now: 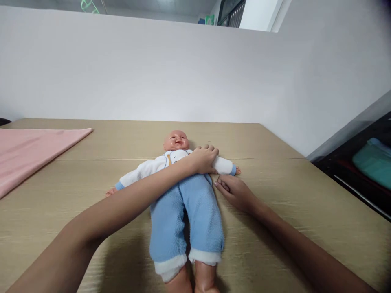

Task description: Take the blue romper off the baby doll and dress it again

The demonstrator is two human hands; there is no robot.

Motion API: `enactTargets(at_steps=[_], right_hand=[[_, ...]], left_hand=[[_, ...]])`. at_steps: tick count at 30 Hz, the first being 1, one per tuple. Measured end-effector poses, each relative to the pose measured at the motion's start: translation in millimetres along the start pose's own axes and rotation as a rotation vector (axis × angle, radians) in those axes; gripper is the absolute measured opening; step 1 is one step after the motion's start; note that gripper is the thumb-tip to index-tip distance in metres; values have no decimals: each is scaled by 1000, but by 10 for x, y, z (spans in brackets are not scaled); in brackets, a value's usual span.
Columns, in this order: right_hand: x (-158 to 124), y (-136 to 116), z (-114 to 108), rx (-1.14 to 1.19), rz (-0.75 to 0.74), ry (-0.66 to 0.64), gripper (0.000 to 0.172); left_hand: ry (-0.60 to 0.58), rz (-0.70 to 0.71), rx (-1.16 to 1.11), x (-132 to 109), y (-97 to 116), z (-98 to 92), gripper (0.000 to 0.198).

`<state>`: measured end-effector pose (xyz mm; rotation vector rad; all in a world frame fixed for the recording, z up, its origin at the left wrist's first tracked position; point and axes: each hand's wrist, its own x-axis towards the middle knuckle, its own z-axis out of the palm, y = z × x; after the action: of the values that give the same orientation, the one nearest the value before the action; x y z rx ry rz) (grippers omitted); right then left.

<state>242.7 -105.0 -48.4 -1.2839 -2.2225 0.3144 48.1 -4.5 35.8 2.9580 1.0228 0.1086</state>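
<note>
A baby doll [177, 141] lies on its back on the table, head toward the wall, arms spread. It wears a white top [149, 167] with blue cuffs and fluffy blue trousers [200, 211] with white hems. My left arm crosses over the doll's body. My left hand [204, 158] is curled over the upper part of its sleeve, on the right side of the view. Beside the doll's waist, my right hand [235, 191] is closed, with its fingers bent near the edge of the clothes. Whatever lies between those fingertips is hidden.
A pink cloth [39, 152] lies flat at the left of the wooden table [290, 195]. Behind the table rises a white wall [146, 73]. Off the right edge, a dark rack holds a green item [374, 162].
</note>
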Motion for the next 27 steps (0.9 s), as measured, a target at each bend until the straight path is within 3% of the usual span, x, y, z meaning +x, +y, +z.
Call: enactTargets(at_steps=[2, 5, 13, 17, 22, 24, 27], right_hand=[[-9, -7, -14, 1, -12, -5, 37], [-19, -17, -19, 4, -25, -17, 36], [-28, -1, 3, 6, -23, -40, 37], [-23, -18, -24, -13, -5, -49, 38], [-31, -10, -17, 0, 28, -84, 35], [-32, 2, -5, 2, 43, -91, 35], [-29, 12, -4, -2, 73, -87, 37]], left_hand=[[-64, 34, -3, 133, -74, 45, 65], [-58, 80, -14, 160, -156, 98, 72], [149, 128, -94, 21, -177, 48, 50], [351, 131, -241, -131, -249, -114, 48], [614, 104, -463, -460, -488, -312, 48], [726, 72, -580, -573, -610, -319, 46], [1019, -25, -704, -693, -823, -209, 49]])
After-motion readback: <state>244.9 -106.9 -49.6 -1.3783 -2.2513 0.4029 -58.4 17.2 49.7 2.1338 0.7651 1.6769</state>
